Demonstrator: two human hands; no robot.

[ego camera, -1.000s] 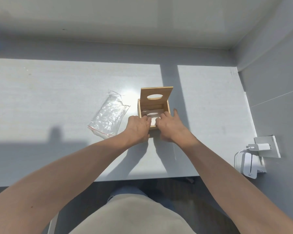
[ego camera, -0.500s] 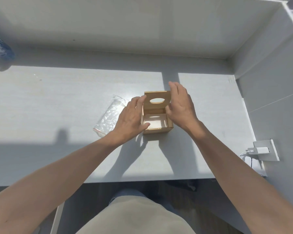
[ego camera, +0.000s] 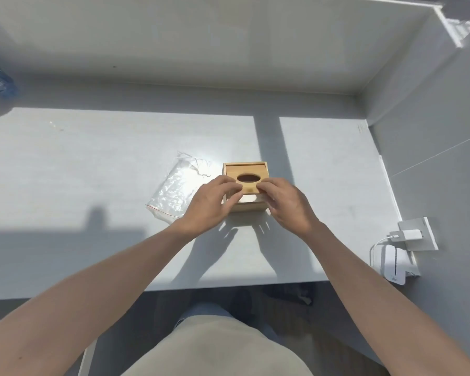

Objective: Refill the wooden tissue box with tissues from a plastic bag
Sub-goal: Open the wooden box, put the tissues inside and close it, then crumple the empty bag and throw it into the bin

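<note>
Refill near its end, as judged from the layout; left to right. Plastic bag [ego camera: 177, 191] lies flat on the white table [ego camera: 92, 164], just outside the left hand's knuckles, looking flattened and empty, though glare hides part of it; wooden box [ego camera: 245, 187] stands upright between the two hands, its sliding lid [ego camera: 247, 179] with the oval hole lying flat on top; a strip of bright opening shows beneath the fingertips at the near edge, so the lid appears not fully home; whether tissues sit inside cannot be told, the oval hole reading only as dark; remaining work, by this reading, is seating the lid and perhaps drawing a tissue up through the hole.

Left hand [ego camera: 209, 206]: forearm reaching in from the lower left, palm down, fingers [ego camera: 229, 185] loosely curled and slightly spread, tips resting on the lid's near left part beside the oval hole; thumb tucked against the box's left wall.

Right hand [ego camera: 288, 206]: forearm reaching in from the lower right, mirrored pose, fingers [ego camera: 266, 187] bent and close together, tips pressing the lid's near right part; neither hand pinches anything.

Beyond the right wrist, well apart from the box, a charger [ego camera: 407, 234] sits in a wall socket
</note>
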